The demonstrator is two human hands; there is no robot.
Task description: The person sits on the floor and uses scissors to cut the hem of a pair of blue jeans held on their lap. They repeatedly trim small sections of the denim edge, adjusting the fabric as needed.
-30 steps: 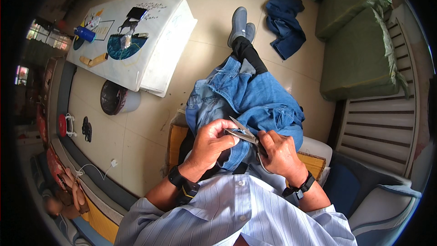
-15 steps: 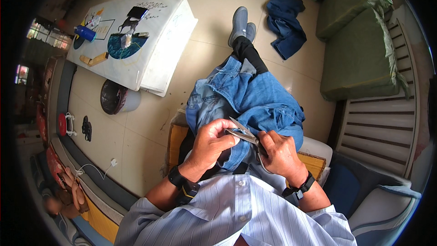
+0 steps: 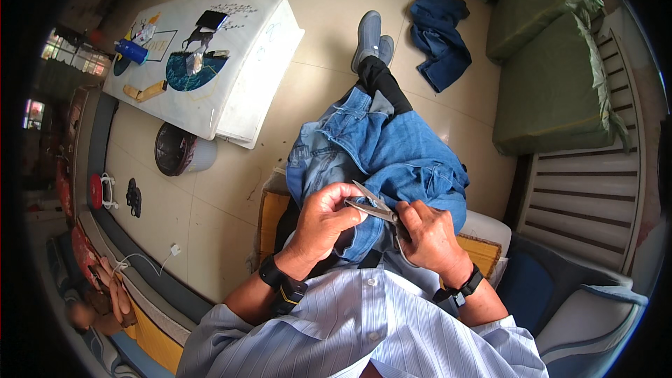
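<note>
Creased blue denim (image 3: 413, 150) drapes the lap, metal scissors (image 3: 381, 213) parted over its near end.
From the left: a smooth, straight-edged table (image 3: 241, 73); a round, bag-lined bin (image 3: 203, 155); glossy floor tiles (image 3: 220, 203) stretching from there to the lap; the left hand (image 3: 322, 220) pinching a denim fold beside the blades; the right hand (image 3: 428, 234) wrapped round the scissors' handles; a rumpled darker garment (image 3: 439, 38); a wrinkled green-covered cushion (image 3: 553, 91); a slatted bench (image 3: 581, 203).

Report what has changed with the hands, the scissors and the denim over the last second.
Nothing has clearly moved, been gripped or let go. The right hand still holds the open silver metal scissors; the left hand still pinches the faded blue denim garment.
</note>
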